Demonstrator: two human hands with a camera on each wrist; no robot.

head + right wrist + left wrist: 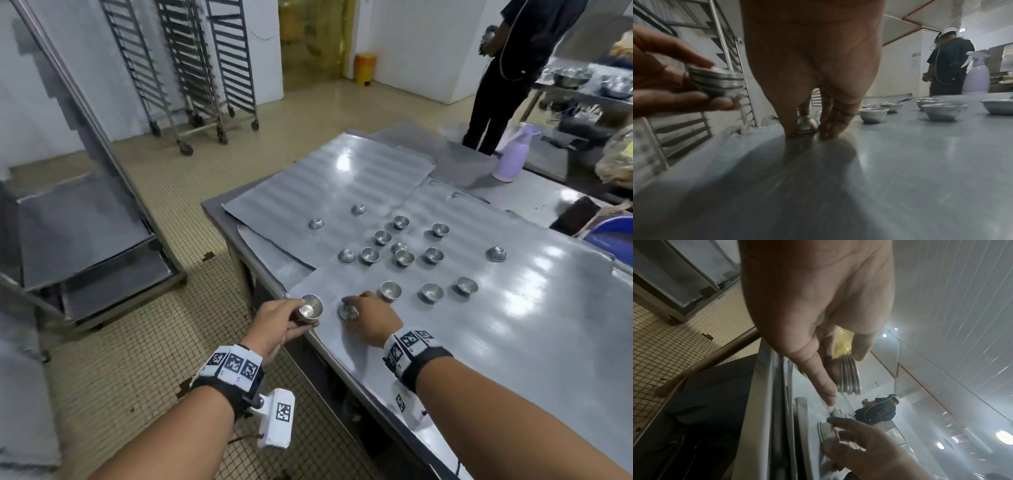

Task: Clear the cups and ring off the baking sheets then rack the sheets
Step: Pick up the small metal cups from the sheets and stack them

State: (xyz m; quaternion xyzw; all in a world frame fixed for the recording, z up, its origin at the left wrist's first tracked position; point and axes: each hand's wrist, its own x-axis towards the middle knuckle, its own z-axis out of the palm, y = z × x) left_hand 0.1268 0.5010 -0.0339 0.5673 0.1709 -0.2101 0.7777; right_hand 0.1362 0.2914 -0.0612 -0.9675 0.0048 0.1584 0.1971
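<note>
Left hand [286, 317] gripping upright cup stack [310, 310], right hand [371, 317] pinching inverted cup [347, 312]

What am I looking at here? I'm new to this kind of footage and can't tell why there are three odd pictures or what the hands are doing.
No machine here: a person wears three cameras. The big picture is from the head, looking down at both hands; the other two sit on the wrists and look along the fingers.

The left hand holds a small stack of nested metal cups; the wrist views show several rims. The right hand has its fingertips around an upside-down cup lying on the baking sheet, about to lift it.

More small cups are scattered over the overlapping sheets, some upright, some upside down. A purple spray bottle stands farther back, another person stands behind the table, and wheeled racks wait by the wall.
</note>
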